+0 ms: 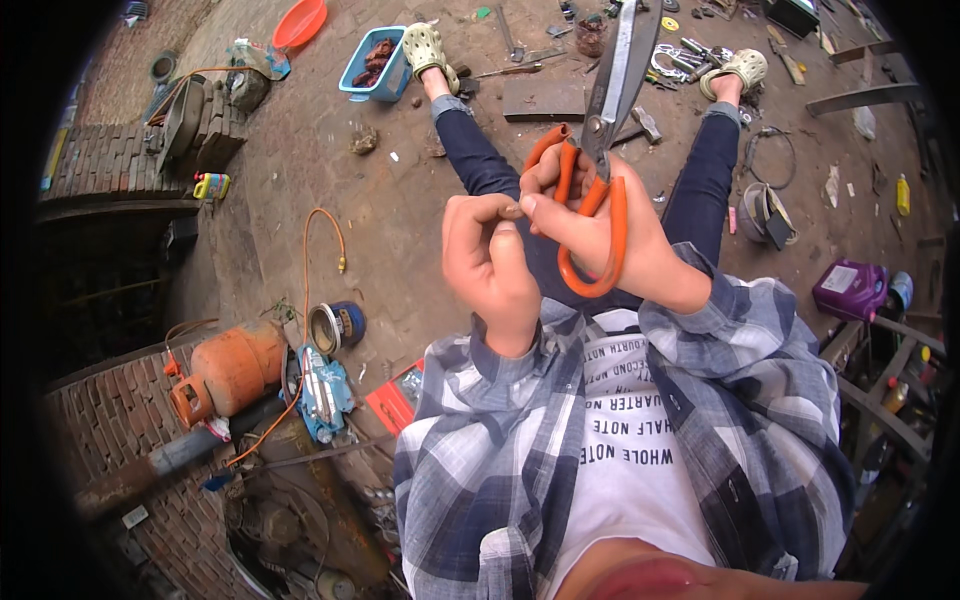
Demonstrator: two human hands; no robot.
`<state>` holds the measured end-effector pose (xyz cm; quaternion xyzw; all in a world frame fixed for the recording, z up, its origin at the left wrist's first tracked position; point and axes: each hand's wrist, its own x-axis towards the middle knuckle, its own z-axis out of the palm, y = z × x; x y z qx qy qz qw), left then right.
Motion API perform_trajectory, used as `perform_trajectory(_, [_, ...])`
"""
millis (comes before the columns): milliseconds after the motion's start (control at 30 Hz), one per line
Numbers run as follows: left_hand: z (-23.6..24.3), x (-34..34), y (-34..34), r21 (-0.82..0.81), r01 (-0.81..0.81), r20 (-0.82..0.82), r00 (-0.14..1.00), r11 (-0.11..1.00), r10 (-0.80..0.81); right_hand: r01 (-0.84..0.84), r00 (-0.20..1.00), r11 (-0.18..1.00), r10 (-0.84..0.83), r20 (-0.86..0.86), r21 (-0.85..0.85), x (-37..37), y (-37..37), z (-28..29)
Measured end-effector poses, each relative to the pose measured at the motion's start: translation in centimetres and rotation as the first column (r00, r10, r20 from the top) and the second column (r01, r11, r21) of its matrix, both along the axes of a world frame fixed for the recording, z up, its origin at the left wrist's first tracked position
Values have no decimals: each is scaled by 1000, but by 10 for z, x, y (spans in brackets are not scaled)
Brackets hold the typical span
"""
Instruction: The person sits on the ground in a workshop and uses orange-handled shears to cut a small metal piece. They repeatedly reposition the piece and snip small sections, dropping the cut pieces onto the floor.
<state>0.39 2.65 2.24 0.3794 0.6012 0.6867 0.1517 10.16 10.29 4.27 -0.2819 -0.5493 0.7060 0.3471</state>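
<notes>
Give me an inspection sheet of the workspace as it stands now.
Surface: bare dirt ground.
Job's things: large shears with orange handles, blades pointing away.
Clutter: blue tub, orange basin, hand tools, purple jug.
Grips: right hand through the shears' handles; left hand touching right fingertips.
Cables: orange hose on the ground.
Surroundings: orange gas cylinder, brick ledge.

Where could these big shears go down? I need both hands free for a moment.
Bare ground lies left of the left leg, between the blue plastic tub and the loose orange hose. Ahead, between the two pale clogs, metal tools crowd the ground. The orange-handled shears are in the right hand.
</notes>
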Motion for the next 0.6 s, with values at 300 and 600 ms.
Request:
perform_trajectory(300, [6, 7, 5, 20, 88, 38, 995, 996, -89, -16, 1000, 992, 16, 2, -123, 5, 4, 8])
perform_trajectory(600, [4, 4, 4, -19, 61, 14, 998, 998, -61, 38, 999, 999, -38, 3, 10, 5, 2, -3])
